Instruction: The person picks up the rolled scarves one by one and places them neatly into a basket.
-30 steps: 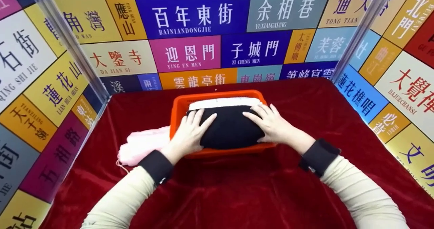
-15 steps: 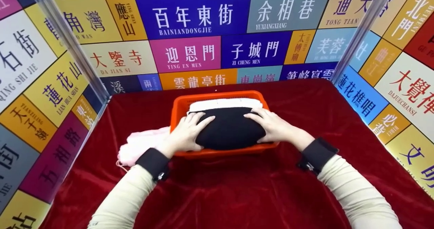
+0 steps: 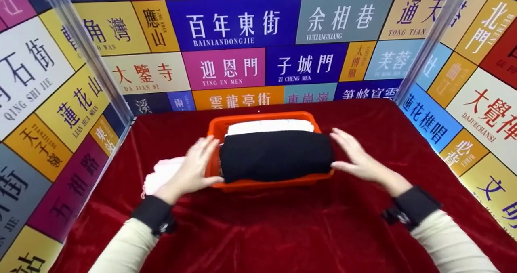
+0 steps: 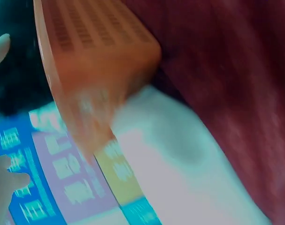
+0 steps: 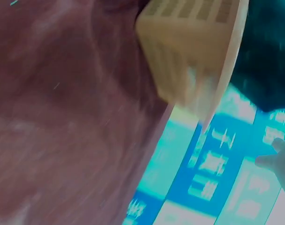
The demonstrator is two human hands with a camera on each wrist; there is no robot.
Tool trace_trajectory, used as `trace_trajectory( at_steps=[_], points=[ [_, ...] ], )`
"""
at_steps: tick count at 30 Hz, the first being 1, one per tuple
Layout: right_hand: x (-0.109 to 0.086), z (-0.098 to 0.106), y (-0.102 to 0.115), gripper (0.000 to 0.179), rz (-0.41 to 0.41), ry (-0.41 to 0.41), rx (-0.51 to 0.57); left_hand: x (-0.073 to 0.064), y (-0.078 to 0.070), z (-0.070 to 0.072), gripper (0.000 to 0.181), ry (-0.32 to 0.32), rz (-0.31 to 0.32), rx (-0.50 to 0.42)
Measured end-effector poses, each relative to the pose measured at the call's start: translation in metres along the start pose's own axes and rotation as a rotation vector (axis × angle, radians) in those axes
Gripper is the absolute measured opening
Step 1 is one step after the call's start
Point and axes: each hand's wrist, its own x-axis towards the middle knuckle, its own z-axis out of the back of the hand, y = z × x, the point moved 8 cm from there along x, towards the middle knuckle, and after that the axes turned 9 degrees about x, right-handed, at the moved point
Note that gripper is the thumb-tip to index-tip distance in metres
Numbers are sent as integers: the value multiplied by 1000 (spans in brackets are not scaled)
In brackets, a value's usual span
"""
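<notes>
A black folded or rolled cloth (image 3: 276,156) lies across the front of an orange plastic basket (image 3: 268,186), its right end reaching over the rim. Behind it in the basket is a white cloth (image 3: 270,125). My left hand (image 3: 193,170) is at the basket's left side with fingers extended and thumb near the black cloth's left end. At the right side my right hand (image 3: 361,160) has its fingers spread and holds nothing; its fingertips are close to the black cloth's right end. Whether either hand touches the basket or cloth, I cannot tell.
A pale pink cloth bundle (image 3: 163,174) lies left of the basket, partly behind my left hand. Dark red velvet (image 3: 266,232) covers the table. Walls with colourful sign panels (image 3: 234,22) stand behind and at both sides, with clear posts at the corners.
Both hands have let go of the black cloth and moved outward to the basket's sides. The black cloth now lies wider and flatter across the basket. The head view has tilted slightly up.
</notes>
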Motion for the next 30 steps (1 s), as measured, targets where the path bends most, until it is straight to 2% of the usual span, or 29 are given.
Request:
trace_trajectory(
  at_steps=[2, 4, 6, 9, 11, 16, 21, 24, 27, 30],
  points=[
    [-12, 16, -12, 72, -36, -65, 7, -7, 23, 1, 96, 2, 82, -25],
    [-26, 32, -25, 67, -91, -124, 6, -16, 49, -1, 93, 43, 185, -36],
    [-38, 44, -36, 64, -145, -162, -3, -25, 72, -9, 91, 131, 270, -28],
    [-53, 53, -47, 62, -206, -169, -3, -37, 94, -25, 92, 277, 333, -2],
    [-59, 53, -50, 63, -229, -156, 0, -43, 100, -36, 93, 348, 321, 19],
    [-65, 47, -54, 65, -259, -129, -11, -46, 103, -57, 84, 447, 281, 95],
    [-67, 42, -55, 65, -275, -104, -5, -50, 106, -76, 80, 546, 336, 164],
    [-68, 39, -54, 65, -291, -90, 12, -50, 105, -83, 76, 593, 339, 215],
    [-70, 37, -55, 65, -307, -79, 24, -48, 106, -87, 70, 591, 323, 249],
    [-73, 36, -55, 65, -317, -78, 35, -43, 108, -87, 58, 511, 311, 265]
  ],
)
